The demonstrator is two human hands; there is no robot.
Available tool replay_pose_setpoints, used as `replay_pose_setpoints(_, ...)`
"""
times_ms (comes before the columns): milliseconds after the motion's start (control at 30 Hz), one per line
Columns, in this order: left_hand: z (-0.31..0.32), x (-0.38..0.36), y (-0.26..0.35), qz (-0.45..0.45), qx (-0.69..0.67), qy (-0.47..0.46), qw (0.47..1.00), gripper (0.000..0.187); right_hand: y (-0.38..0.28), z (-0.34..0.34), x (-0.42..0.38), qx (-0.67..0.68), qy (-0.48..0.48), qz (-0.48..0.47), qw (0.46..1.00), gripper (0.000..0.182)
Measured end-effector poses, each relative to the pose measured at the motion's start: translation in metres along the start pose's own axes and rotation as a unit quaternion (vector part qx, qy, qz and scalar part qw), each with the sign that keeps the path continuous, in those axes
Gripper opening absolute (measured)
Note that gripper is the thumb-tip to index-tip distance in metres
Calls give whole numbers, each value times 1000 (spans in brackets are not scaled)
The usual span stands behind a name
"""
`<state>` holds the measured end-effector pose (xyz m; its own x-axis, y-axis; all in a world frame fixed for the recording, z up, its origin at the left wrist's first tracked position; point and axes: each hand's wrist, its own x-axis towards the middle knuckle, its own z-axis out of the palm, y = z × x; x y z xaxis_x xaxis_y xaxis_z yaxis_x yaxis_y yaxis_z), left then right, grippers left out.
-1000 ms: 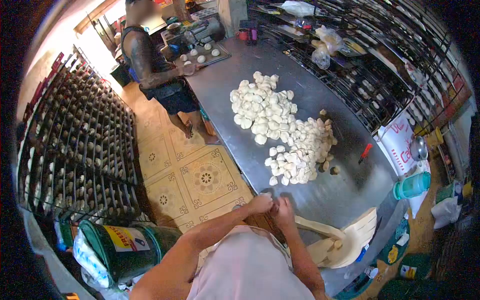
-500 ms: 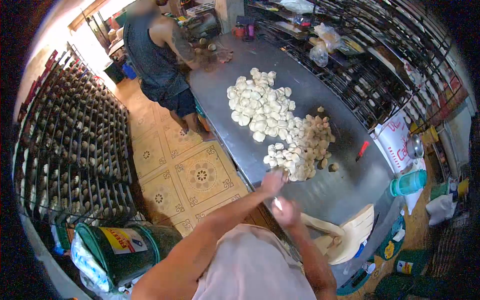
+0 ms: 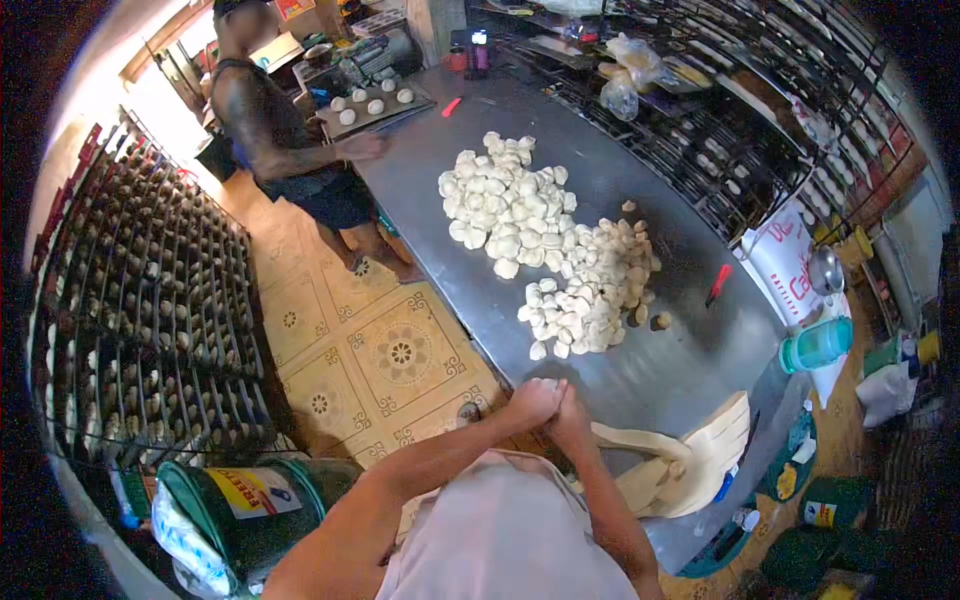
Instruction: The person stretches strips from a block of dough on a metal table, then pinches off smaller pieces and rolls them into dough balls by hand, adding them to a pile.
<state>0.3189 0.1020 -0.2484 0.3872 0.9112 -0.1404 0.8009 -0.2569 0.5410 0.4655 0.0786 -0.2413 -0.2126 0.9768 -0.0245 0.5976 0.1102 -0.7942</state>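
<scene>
My left hand (image 3: pixel 537 402) and my right hand (image 3: pixel 571 420) are pressed together at the near edge of the metal table (image 3: pixel 660 385). Both are closed. A thick rope of dough (image 3: pixel 635 440) passes behind my right wrist toward my right hand, which grips it; its end is hidden by the fingers. What my left fingers hold cannot be made out. The rope leads from a large slab of dough (image 3: pixel 715 460) on the table to the right. Beyond my hands lies a wide heap of small dough pieces (image 3: pixel 510 210).
A co-worker (image 3: pixel 270 120) stands at the table's far left, by a tray of dough balls (image 3: pixel 375 108). A red-handled tool (image 3: pixel 718 287) lies at right near a turquoise container (image 3: pixel 815 346). Loaded racks (image 3: pixel 150 300) line the left side. A green bucket (image 3: pixel 240 520) stands near me.
My hands have come together; the white bit showing between them is now hidden. My left hand has drawn back from the heap. The co-worker has turned, and a tray of dough balls now shows.
</scene>
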Motion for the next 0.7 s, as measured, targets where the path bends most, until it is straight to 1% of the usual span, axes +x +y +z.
replay_pose_setpoints(33, 6, 9, -2, 23, 26, 43, 998, 42, -3, -1, 4, 23, -5, 45, 999, 57)
replay_pose_setpoints(67, 11, 15, -6, 44, 54, 87, 994, 45, -5, -5, 8, 20, -5, 42, 999, 57)
replay_pose_setpoints(100, 7, 15, -2, 43, 54, 90, 994, 45, -1, -6, 10, -15, -45, 55, 997, 56)
replay_pose_setpoints(167, -13, 13, 12, -18, -5, 92, 996, 51, 6, -7, 14, -83, -123, 80, 986, 55)
replay_pose_setpoints(200, -16, 16, 16, -47, -35, 93, 994, 54, 1, -12, 14, -84, -122, 77, 986, 55)
replay_pose_setpoints(233, -15, 20, 17, -47, -34, 94, 994, 54, -3, -18, 11, -65, -96, 60, 991, 46)
replay_pose_setpoints(300, -12, 31, 16, -35, -66, 130, 989, 55, -16, -30, 2, -24, -41, 28, 998, 29)
replay_pose_setpoints(333, -21, 36, 20, -28, -80, 148, 985, 56, -29, -39, 3, -22, -38, 28, 999, 29)
replay_pose_setpoints(400, -54, 60, 30, -76, -20, 76, 994, 51, -55, -54, -1, -28, -54, -41, 997, 26)
replay_pose_setpoints(433, -48, 74, 16, -100, -87, 131, 982, 47, -61, -59, -3, -34, -60, -72, 995, 25)
replay_pose_setpoints(467, -36, 88, 9, -120, -156, 182, 963, 43, -52, -57, -1, -38, -54, -58, 996, 25)
replay_pose_setpoints(500, -45, 95, 18, -105, -159, 172, 966, 43, -38, -52, 11, -40, 12, -29, 999, 23)
replay_pose_setpoints(533, -63, 89, 29, 14, -109, 274, 955, 39, -29, -47, 15, -38, 77, 3, 996, 24)
replay_pose_setpoints(567, -73, 80, 32, 77, -88, 320, 940, 37, -27, -47, 16, -37, 88, 15, 995, 24)
replay_pose_setpoints(600, -84, 71, 36, 137, -62, 365, 919, 35, -25, -47, 18, 8, 90, 13, 996, 25)
replay_pose_setpoints(633, -86, 55, 35, 118, -118, 154, 974, 32, -24, -46, 17, 53, 89, 10, 995, 25)
replay_pose_setpoints(667, -82, 41, 36, 91, -167, -66, 980, 29, -23, -44, 14, 99, 87, 7, 991, 26)
replay_pose_setpoints(700, -41, 36, 15, 108, -181, -74, 975, 30, -18, -40, 8, 98, 89, 12, 991, 26)
